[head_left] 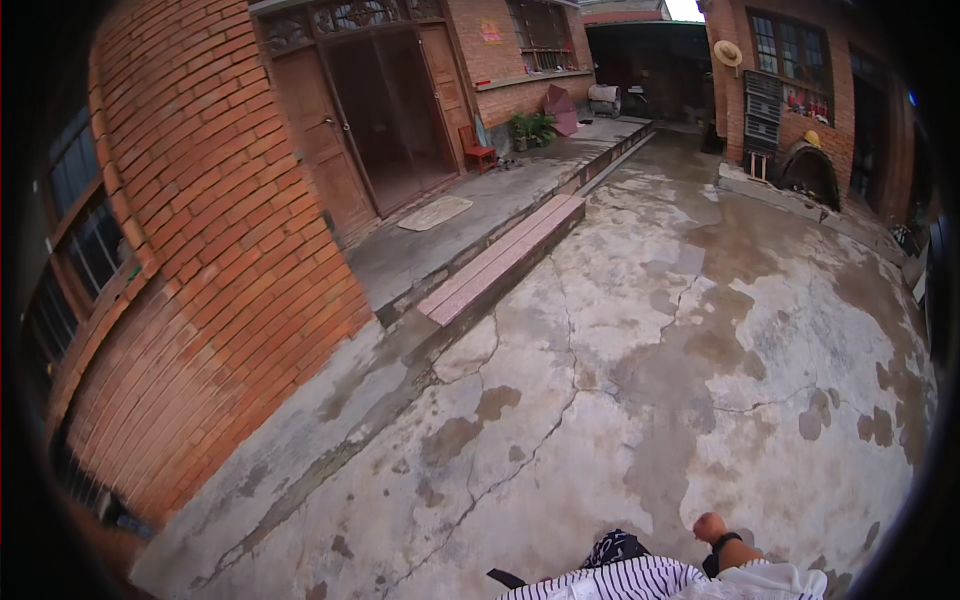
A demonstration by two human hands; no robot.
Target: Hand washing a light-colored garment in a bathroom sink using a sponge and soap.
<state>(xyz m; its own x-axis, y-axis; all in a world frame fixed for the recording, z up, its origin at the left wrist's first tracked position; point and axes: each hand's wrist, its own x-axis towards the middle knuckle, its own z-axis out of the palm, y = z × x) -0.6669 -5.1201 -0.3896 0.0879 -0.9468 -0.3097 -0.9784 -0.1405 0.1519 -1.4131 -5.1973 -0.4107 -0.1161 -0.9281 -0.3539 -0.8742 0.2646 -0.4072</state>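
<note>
My right hand (709, 527) hangs near the bottom edge, right of the body, with a black band at the wrist. Its fingers look curled in, and no object shows in it. Beside it are a striped shirt (637, 576) and a black-and-white patterned cloth (615, 547). My left hand is out of view. Ahead lies a cracked concrete courtyard floor (600, 450) with damp patches.
A pinkish step (502, 259) runs along a raised walkway (405, 255) before an open doorway (397, 120). A brick wall (210, 247) stands at left. Farther off are a mat (436, 213), red chair (477, 148), potted plants (531, 129), folded umbrella (560, 109) and brick arch (810, 176).
</note>
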